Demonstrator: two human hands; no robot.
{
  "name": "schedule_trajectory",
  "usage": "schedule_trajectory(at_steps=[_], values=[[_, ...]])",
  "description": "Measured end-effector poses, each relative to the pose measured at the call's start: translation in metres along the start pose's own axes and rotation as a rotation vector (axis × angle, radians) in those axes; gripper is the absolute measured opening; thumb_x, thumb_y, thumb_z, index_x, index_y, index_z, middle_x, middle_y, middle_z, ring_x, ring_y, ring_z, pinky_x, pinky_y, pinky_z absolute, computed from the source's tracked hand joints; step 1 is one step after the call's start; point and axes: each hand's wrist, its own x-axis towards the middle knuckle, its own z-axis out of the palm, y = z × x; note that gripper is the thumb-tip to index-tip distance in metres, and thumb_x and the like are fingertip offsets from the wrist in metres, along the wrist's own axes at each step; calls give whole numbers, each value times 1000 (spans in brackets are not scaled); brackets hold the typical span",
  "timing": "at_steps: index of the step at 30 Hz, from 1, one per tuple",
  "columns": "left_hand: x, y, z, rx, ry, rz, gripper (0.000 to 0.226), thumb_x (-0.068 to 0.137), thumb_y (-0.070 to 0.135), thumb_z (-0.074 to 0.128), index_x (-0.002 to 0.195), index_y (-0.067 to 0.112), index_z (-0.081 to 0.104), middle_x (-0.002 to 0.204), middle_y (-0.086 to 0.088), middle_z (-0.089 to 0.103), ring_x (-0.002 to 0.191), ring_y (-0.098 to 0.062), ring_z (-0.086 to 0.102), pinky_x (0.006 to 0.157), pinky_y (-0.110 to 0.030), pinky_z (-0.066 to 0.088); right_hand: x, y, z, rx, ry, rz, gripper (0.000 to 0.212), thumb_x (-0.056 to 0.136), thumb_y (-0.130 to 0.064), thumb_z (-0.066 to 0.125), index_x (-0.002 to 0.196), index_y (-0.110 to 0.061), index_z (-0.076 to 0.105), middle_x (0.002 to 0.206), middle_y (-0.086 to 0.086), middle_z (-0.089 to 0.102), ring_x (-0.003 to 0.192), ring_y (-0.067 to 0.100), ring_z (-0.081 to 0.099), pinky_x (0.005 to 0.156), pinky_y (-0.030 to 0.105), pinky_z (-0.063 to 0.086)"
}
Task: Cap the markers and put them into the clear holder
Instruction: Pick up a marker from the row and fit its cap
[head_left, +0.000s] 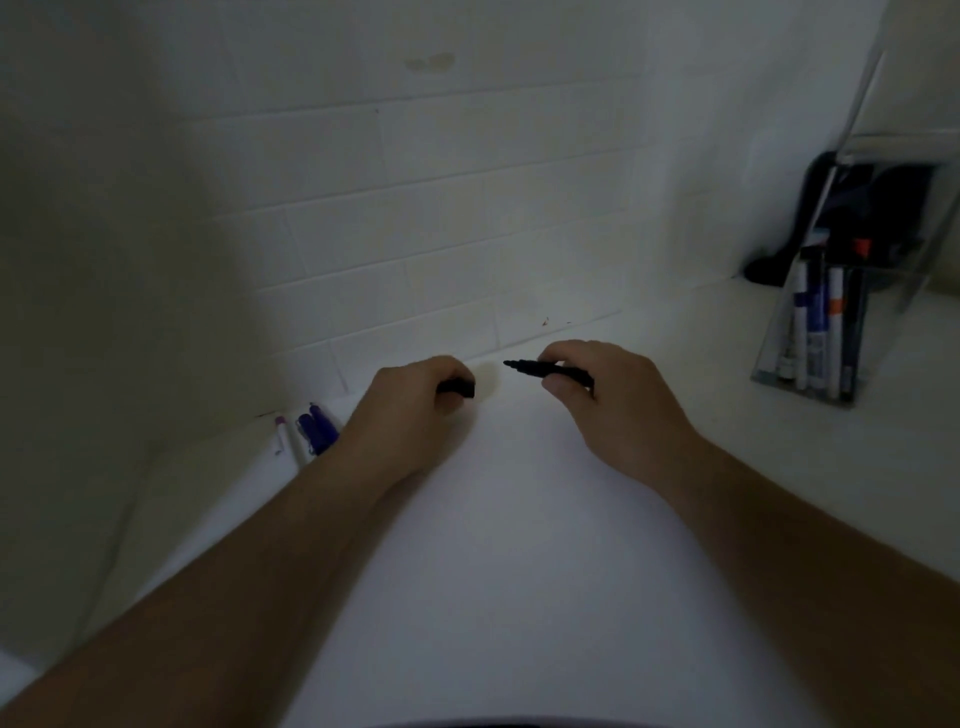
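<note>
The person is standing at a white counter (519, 545) that runs up against a white tiled wall (415, 234), both bare forearms reaching out over it. The right hand (608, 400) is pinching an uncapped black marker (545, 370) between thumb and fingers, holding it level just above the surface with its bare tip pointing left toward the other hand. The left hand (410, 410) is curling closed around a short black piece, apparently the marker's cap (460, 388), its end poking out past the fingers toward the marker tip. The tip and the cap are lying nearly in line, close together but not touching, near the back edge of the counter where it meets the wall.

Toward the right edge of the counter, well apart from the hands, the clear holder (883, 249) is leaning, with several capped markers (821, 322) standing upright inside, white barrels with dark and orange bands. Something dark is sitting behind it; I cannot tell what.

At the back left of the counter, just beside the left wrist, a few loose markers (306, 431) are lying flat: purple-blue ends and pale barrels, partly hidden by the forearm, so I cannot tell how many are capped.
</note>
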Motion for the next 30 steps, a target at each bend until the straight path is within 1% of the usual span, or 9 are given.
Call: schedule_trajectory(at_steps=[2,4,6,10,15,18,22,25,30], values=[[-1,-1,1,-102,-6,-40,23,101,17,51,100,38,60,96,9,71,81,-9,65,73,-23,54,0,-1,1,-4,-10,-7,13,98,-32,58,108,-31,67,93,-10,66,86,11,59,75,27,46],[-3,0,3,-124,-35,-37,22,101,18,48,98,39,55,96,5,72,81,-13,68,77,-35,58,0,-2,2,-18,-19,-23,15,98,-35,57,108,-31,67,92,-11,66,86,11,59,76,30,48],[-3,3,4,-129,-46,-25,23,101,17,48,98,38,55,96,5,72,82,-12,68,77,-34,57,0,-3,2,-34,-27,-40,16,98,-36,56,109,-32,67,90,-10,64,84,11,57,76,32,48],[-4,8,4,-141,-24,7,21,100,17,50,98,37,57,92,8,71,84,-8,65,75,-24,52,-3,-5,1,-77,-65,-83,17,99,-35,57,111,-30,68,85,-8,61,79,14,55,72,34,47],[-3,10,7,-113,-56,47,20,98,18,57,100,38,58,94,14,71,82,0,62,68,-15,45,-4,-10,1,-164,-106,-107,13,99,-37,56,105,-33,67,80,-7,55,75,14,51,64,33,41],[-2,13,12,-6,-60,109,23,96,17,57,111,32,66,95,10,71,81,-8,61,74,-23,47,-5,-13,1,-238,-113,-132,13,98,-37,55,100,-30,66,82,-5,55,76,17,53,63,33,38],[1,11,14,94,-72,174,21,99,20,52,111,24,69,87,1,70,78,-16,60,76,-35,48,-5,-14,-1,-293,-117,-144,19,98,-39,54,99,-25,67,83,-5,56,75,19,55,65,38,47],[1,11,16,53,-66,180,17,102,24,49,111,25,64,82,1,67,75,-17,60,73,-37,48,-4,-15,-3,-292,-121,-133,23,99,-44,49,97,-27,66,80,-6,53,72,17,53,63,38,46],[0,13,23,40,-51,187,19,103,23,48,112,23,64,81,3,67,73,-16,60,71,-32,46,-6,-16,-3,-338,-144,-134,31,101,-49,42,98,-28,64,79,-5,53,72,18,54,61,36,45]])
